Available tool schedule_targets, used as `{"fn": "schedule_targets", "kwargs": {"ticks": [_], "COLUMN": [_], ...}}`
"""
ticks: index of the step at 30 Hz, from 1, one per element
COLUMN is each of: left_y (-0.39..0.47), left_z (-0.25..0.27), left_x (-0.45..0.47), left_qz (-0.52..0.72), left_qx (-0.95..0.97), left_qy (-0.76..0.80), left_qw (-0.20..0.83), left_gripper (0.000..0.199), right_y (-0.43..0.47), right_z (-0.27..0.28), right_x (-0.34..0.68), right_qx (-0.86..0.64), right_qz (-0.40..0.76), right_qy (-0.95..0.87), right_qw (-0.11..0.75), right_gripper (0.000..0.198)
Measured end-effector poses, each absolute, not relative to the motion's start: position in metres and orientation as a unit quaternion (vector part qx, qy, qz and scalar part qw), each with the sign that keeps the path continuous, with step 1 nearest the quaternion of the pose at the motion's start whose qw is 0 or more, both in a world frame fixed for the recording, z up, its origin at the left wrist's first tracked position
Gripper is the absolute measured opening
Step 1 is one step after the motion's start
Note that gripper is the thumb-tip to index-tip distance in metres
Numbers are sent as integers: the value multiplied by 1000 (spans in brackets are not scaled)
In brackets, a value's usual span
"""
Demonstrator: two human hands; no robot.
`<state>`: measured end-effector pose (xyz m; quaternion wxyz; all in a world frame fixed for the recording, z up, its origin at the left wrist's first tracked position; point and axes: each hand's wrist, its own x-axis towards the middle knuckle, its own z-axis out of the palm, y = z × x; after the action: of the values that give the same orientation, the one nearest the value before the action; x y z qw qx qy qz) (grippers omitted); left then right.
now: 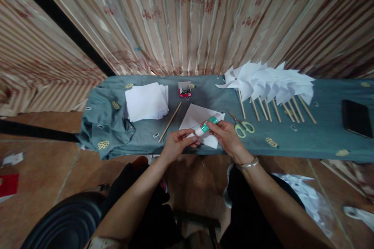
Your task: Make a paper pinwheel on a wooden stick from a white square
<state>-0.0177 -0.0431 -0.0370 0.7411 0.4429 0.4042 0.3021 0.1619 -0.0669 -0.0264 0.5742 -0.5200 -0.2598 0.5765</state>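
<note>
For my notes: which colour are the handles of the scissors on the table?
The scissors have light green handles, shown best in the head view, just right of the right hand.

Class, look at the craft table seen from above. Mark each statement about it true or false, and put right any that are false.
1. Both hands hold the glue tube. True: the left hand is at its white cap end, the right hand on its body.
2. The scissors have red handles. False: they are yellow-green.
3. The paper pinwheels lie right of the scissors. True.
4. The loose wooden stick lies on the stack of white paper. False: it lies beside it, on the cloth.
</note>
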Motion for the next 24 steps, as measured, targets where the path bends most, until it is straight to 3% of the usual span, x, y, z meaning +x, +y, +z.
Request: {"fn": "schedule_targets", "kwargs": {"ticks": [3,6,11,20,24], "left_y": [-32,-10,20,19,7], "left_z": [-40,-43,-49,-51,-43], "left_x": [-26,-46,-82,-79,-63], "left_qz": [334,392,320,235,300], "left_qx": [495,590,728,778,800], "left_qy": [430,506,554,564,512], "left_qw": [677,492,245,143,88], "left_gripper": [50,48,34,50,40], "right_y": [-63,-61,-61,-61,-61], "right_z": [-25,-24,-29,-28,-32], "right_x": [180,196,201,203,205], "right_qx": [-520,-514,-506,-516,-532], "right_qz": [550,529,532,533,534], "right_qy": [-234,-198,-200,-176,-179], "right_qw": [610,646,649,647,632], "right_gripper": [37,38,37,42,41]}}
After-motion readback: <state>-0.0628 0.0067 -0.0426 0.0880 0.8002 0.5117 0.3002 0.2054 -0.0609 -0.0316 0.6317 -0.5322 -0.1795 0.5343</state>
